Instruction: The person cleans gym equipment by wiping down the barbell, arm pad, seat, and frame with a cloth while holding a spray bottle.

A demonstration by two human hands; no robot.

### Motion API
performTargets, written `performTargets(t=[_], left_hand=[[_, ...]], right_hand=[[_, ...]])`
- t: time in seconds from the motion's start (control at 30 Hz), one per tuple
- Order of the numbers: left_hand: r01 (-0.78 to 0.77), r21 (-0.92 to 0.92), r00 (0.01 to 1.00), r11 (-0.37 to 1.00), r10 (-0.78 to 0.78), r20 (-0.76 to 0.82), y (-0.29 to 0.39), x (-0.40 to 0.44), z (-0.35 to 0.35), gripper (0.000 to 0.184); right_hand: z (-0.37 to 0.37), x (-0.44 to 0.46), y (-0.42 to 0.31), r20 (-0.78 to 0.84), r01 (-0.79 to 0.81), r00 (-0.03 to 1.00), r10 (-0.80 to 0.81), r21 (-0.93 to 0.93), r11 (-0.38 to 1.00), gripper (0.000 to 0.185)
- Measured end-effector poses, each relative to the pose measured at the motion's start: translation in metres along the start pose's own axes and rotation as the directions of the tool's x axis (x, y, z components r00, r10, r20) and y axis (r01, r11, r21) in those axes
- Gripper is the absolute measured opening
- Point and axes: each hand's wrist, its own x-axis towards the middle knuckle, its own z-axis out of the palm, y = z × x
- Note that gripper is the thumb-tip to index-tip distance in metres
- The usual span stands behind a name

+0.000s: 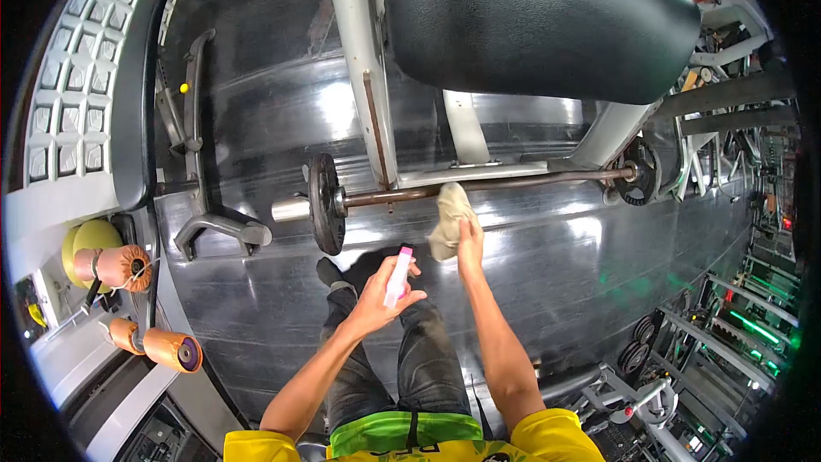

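Gym interior, glossy dark grey floor [256, 111] with bright white light reflections [338, 109] and faint green specks at right. Left edge: white lattice wall of rectangular cells [77, 85], long black padded bench [139, 85] beside it, grey tubular metal stand [193, 96] next to bench. Below that, shiny peach-covered cylindrical rollers [167, 349] near olive-yellow rounded pad [94, 235]. Top: big black leather-look bench pad [539, 21], pale grey metal frame [352, 34] alongside. Right: crowded silver metal gym machines [717, 351], bright green strip light [754, 327] among them

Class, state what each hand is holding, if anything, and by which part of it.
The left hand holds a pink-and-white bottle by its body; the right hand holds a beige cloth by its right side.
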Motion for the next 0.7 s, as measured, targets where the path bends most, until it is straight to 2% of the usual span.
performTargets(t=[0.03,0.17,0.23,0.27,0.33,0.43,0.47,0.5,0.57,0.7], left_hand=[[-0.004,0.003,1.000,1.000,0.004,-0.001,-0.002,0.002,0.003,0.049],[-0.083,0.023,0.996,0.996,0.084,-0.025,-0.024,0.015,0.021,0.040],[-0.265,0.197,0.960,0.944,0.277,-0.035,-0.032,0.024,0.029,0.043],[-0.268,0.198,0.960,0.943,0.279,-0.031,-0.031,0.025,0.033,0.043],[-0.048,0.159,0.999,0.986,0.043,0.032,-0.016,0.028,0.040,0.052],[-0.013,0.157,1.000,0.988,0.013,0.005,-0.020,0.040,0.050,0.060],[-0.002,0.194,0.998,0.981,0.014,-0.059,-0.021,0.043,0.056,0.052],[-0.001,0.195,0.998,0.981,0.012,-0.057,-0.024,0.047,0.059,0.052],[0.019,0.264,0.994,0.964,0.009,-0.105,-0.034,0.055,0.064,0.040],[0.024,0.233,0.985,0.972,0.016,-0.169,-0.047,0.068,0.072,0.033]], right_hand=[[-0.010,-0.006,0.001,-0.089,-0.049,0.995,0.052,0.036,0.998,0.033],[-0.061,-0.037,-0.008,-0.118,-0.062,0.991,0.069,0.057,0.996,0.035],[-0.081,-0.050,-0.010,-0.221,-0.070,0.972,0.084,0.069,0.995,0.035],[-0.093,-0.054,-0.008,-0.224,-0.068,0.971,0.082,0.072,0.995,0.035],[-0.114,-0.061,-0.001,-0.220,0.001,0.976,-0.001,0.003,1.000,0.034],[-0.135,-0.068,0.006,-0.255,0.000,0.967,0.012,0.044,0.999,0.034],[-0.138,-0.069,0.008,-0.272,-0.012,0.962,0.037,0.093,0.996,0.034],[-0.141,-0.069,0.011,-0.274,-0.013,0.961,0.039,0.094,0.996,0.034],[-0.147,-0.070,0.016,-0.273,-0.008,0.961,0.038,0.110,0.994,0.034],[-0.141,-0.074,0.004,-0.271,-0.022,0.962,0.042,0.075,0.997,0.034]])
